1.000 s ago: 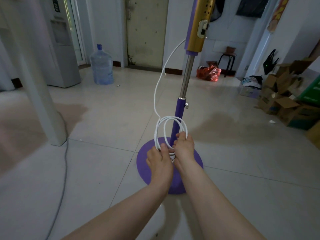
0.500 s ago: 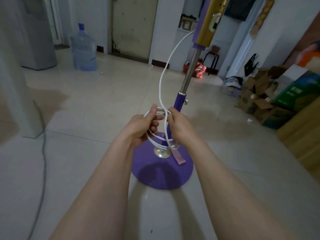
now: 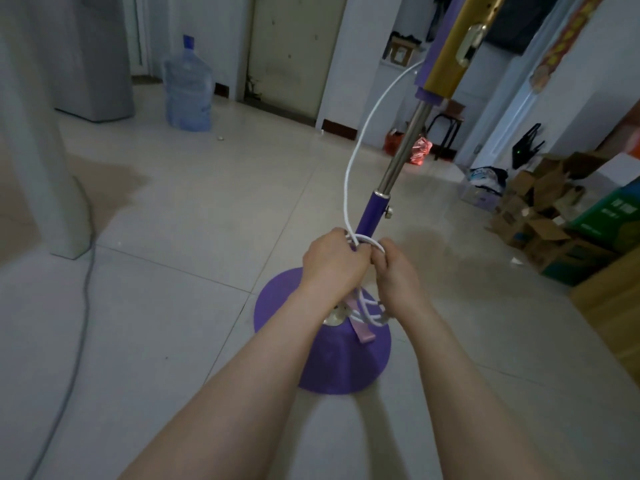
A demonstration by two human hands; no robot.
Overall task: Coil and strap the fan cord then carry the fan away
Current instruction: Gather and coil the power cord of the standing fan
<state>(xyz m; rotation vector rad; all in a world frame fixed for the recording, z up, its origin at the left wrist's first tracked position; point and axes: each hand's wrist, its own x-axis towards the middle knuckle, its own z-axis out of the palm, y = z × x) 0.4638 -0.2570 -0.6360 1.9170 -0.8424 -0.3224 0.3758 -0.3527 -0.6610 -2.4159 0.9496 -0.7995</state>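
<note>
Together, the left hand [image 3: 334, 263] and right hand [image 3: 398, 271] curl tightly around the thin white cord [image 3: 345, 192], bunched into several loops just in front of the fan's [image 3: 375, 213] purple lower pole, above its round base. One strand arcs up to the gold column. A lilac strap [image 3: 363, 328] hangs beneath the loops.

We've got both arms stretched fwd & down, forearms bare, converging toward the middle. L hand [image 3: 334, 266] sits back-up, fingers curled tight round loops of the cord [image 3: 350, 171], knuckles pointing away from us. R hand [image 3: 398, 277] is just beside it, nearly touching, fingers also curled, gripping the same loops w/ thumb side toward the L. R wrist sits slightly lower than L.
</note>
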